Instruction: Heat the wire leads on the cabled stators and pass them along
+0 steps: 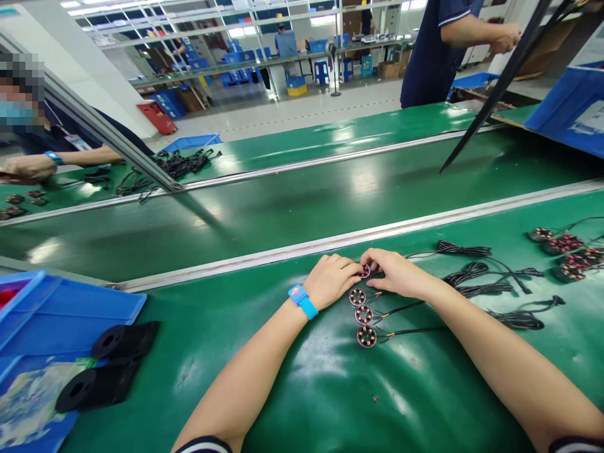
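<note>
My left hand (333,278), with a blue wrist strap, has its fingertips closed on the left side of a small round motor coil (365,271). On the coil's right side is my right hand (394,272), its thumb and index finger curled around the coil and its wires. Three more coils lie in a column below it: an upper one (357,297), a middle one (363,314) and a lower one (367,336). Black cable bundles (472,272) extend to the right, partly behind my right forearm.
Blue bins (94,308) and two black housings (106,384) stand at the left. More coils (569,251) lie at the right. Across the green belt (292,201) are tangled cables (177,165), a metal post (113,126) and two other people. A dark pole (495,94) slants at upper right.
</note>
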{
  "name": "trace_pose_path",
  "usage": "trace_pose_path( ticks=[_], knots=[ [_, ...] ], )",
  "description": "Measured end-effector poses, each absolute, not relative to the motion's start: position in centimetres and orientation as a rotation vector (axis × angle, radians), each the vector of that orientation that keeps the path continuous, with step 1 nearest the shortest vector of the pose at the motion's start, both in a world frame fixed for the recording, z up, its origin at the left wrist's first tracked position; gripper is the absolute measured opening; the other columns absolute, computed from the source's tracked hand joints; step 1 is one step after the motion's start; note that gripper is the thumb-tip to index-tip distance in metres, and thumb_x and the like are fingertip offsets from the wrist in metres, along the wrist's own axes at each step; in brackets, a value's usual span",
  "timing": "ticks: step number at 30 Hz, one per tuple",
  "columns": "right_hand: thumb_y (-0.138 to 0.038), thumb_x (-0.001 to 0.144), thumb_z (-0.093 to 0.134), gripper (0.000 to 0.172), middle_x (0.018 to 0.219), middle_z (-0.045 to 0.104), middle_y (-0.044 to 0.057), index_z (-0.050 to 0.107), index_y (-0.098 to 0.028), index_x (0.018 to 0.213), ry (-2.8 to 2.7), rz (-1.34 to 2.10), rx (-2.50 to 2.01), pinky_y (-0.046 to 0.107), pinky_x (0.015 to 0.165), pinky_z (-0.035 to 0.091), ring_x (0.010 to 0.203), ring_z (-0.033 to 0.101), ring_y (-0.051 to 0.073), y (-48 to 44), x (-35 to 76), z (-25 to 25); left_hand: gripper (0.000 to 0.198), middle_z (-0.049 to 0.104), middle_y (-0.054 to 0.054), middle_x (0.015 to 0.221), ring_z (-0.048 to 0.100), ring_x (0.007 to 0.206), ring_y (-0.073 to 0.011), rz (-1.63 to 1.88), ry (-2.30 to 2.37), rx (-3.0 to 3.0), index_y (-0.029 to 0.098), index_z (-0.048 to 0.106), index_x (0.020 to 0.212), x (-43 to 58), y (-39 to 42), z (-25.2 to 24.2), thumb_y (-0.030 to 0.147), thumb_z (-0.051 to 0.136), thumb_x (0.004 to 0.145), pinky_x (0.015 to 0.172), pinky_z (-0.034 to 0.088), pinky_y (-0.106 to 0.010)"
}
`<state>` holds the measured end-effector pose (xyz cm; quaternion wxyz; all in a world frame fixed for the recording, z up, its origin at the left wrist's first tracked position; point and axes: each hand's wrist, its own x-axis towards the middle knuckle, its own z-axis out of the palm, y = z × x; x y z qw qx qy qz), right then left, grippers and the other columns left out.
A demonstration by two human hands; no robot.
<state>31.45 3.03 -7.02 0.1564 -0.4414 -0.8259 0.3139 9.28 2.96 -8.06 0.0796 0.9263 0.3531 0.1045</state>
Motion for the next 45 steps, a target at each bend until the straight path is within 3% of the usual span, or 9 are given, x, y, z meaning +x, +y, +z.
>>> trace_pose_path(
  ticks=[4, 9, 16, 22, 24, 29, 33, 40, 45],
  knots=[
    [-0.017, 0.076, 0.072, 0.031, 0.096, 0.064, 0.002, 0.056, -0.019, 0.102, -2.278, 0.889, -1.350, 0.029, 0.076, 0.045, 0.083, 0.060, 0.017, 3.0, 31.3, -7.8, 0.020, 0.064, -0.002, 0.117, 0.056, 0.104, -0.0212, 0.340, 1.045, 2.811, 0.023, 0.061, 0.109, 9.1, 2.8, -8.0, 0.037, 0.050, 0.102, 0.085, 0.040, -0.036],
    [-0.027, 0.083, 0.064, 0.012, 0.088, 0.066, 0.003, 0.066, -0.019, 0.091, -2.338, 0.971, -1.275, 0.030, 0.075, 0.042, 0.080, 0.058, 0.017, 3.1, 31.5, -7.7, 0.022, 0.066, -0.003, 0.113, 0.058, 0.108, -0.0218, 0.348, 0.982, 2.754, 0.020, 0.060, 0.100, 8.6, 3.0, -7.9, 0.040, 0.052, 0.101, 0.088, 0.039, -0.036],
    [-0.047, 0.079, 0.063, 0.033, 0.084, 0.065, 0.002, 0.063, -0.015, 0.088, -1.883, 1.538, -1.249, 0.028, 0.068, 0.043, 0.073, 0.055, 0.014, 3.4, 30.9, -8.5, 0.024, 0.067, -0.001, 0.095, 0.059, 0.098, -0.0196, 0.310, 0.984, 2.685, 0.019, 0.060, 0.092, 8.8, 3.0, -7.3, 0.042, 0.059, 0.097, 0.083, 0.037, -0.033],
    [-0.033, 0.079, 0.056, 0.020, 0.082, 0.067, 0.003, 0.064, -0.015, 0.083, -1.649, 1.658, -1.294, 0.030, 0.082, 0.046, 0.079, 0.060, 0.015, 3.5, 30.4, -8.2, 0.024, 0.067, -0.001, 0.094, 0.058, 0.094, -0.0200, 0.277, 1.020, 2.698, 0.019, 0.060, 0.091, 9.1, 2.7, -6.8, 0.042, 0.062, 0.096, 0.082, 0.035, -0.034],
    [-0.027, 0.078, 0.052, 0.021, 0.079, 0.066, 0.002, 0.064, -0.015, 0.091, -1.622, 1.679, -1.322, 0.030, 0.082, 0.046, 0.078, 0.061, 0.015, 3.5, 30.4, -7.9, 0.024, 0.068, -0.001, 0.094, 0.058, 0.094, -0.0208, 0.263, 1.041, 2.707, 0.019, 0.061, 0.092, 9.2, 2.5, -6.7, 0.042, 0.061, 0.096, 0.082, 0.035, -0.035],
    [-0.025, 0.081, 0.048, 0.053, 0.087, 0.071, 0.003, 0.050, -0.014, 0.133, -1.793, 1.632, -1.381, 0.033, 0.086, 0.047, 0.085, 0.063, 0.018, 3.1, 31.0, -6.9, 0.021, 0.067, -0.002, 0.095, 0.057, 0.097, -0.0214, 0.220, 1.079, 2.697, 0.019, 0.062, 0.093, 9.0, 2.0, -6.4, 0.039, 0.059, 0.098, 0.083, 0.037, -0.036],
    [-0.030, 0.083, 0.049, 0.060, 0.105, 0.072, 0.006, 0.041, -0.014, 0.140, -1.874, 1.623, -1.279, 0.039, 0.100, 0.044, 0.103, 0.063, 0.020, 3.0, 32.5, -6.5, 0.021, 0.067, -0.002, 0.099, 0.057, 0.100, -0.0209, 0.228, 1.049, 2.631, 0.020, 0.063, 0.098, 8.6, 1.7, -6.0, 0.038, 0.053, 0.101, 0.084, 0.037, -0.035],
    [-0.032, 0.089, 0.053, 0.044, 0.115, 0.068, 0.008, 0.052, -0.021, 0.131, -1.884, 1.328, -1.277, 0.042, 0.100, 0.047, 0.109, 0.062, 0.023, 2.6, 33.9, -4.8, 0.014, 0.067, -0.002, 0.108, 0.058, 0.104, -0.0211, 0.264, 1.037, 2.587, 0.022, 0.063, 0.100, 7.9, 1.9, -5.3, 0.033, 0.055, 0.100, 0.091, 0.039, -0.037],
    [-0.031, 0.092, 0.061, 0.028, 0.116, 0.065, 0.004, 0.062, -0.026, 0.120, -1.845, 0.392, -1.230, 0.036, 0.103, 0.044, 0.112, 0.059, 0.020, -0.4, 34.3, 3.2, 0.016, 0.069, -0.001, 0.100, 0.062, 0.098, -0.0202, 0.804, 1.156, 2.583, 0.021, 0.063, 0.093, 6.0, 0.8, -1.2, 0.035, 0.058, 0.098, 0.090, 0.043, -0.036]
  ],
)
